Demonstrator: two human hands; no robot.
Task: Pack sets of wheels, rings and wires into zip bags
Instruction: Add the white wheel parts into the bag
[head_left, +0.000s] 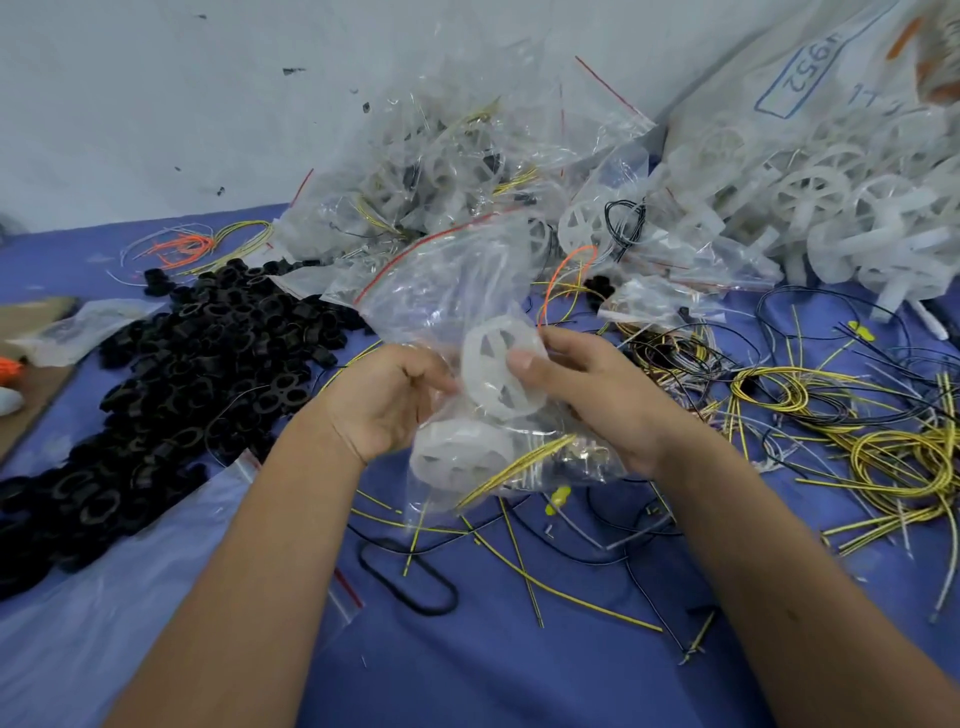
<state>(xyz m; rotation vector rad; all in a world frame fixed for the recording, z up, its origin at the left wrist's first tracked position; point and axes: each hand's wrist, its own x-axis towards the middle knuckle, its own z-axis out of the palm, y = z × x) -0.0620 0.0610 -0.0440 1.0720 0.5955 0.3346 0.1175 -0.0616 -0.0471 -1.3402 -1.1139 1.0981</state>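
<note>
A clear zip bag (447, 280) with a red seal line is held up at the middle of the view. My left hand (387, 402) grips its left side. My right hand (597, 395) grips the bag's right side, its thumb pressing a white spoked wheel (493, 358) through the plastic. A second white wheel (457, 457) and yellow wires (519, 462) lie lower in the same bag. An orange wire (566, 275) arcs up by my right fingers.
A heap of black rings (197, 364) covers the blue table on the left. Packed zip bags (441, 156) pile against the wall. Loose white wheels (831, 208) spill from a sack at the right. Yellow and black wires (831, 415) sprawl on the right. Empty bags (156, 545) lie bottom left.
</note>
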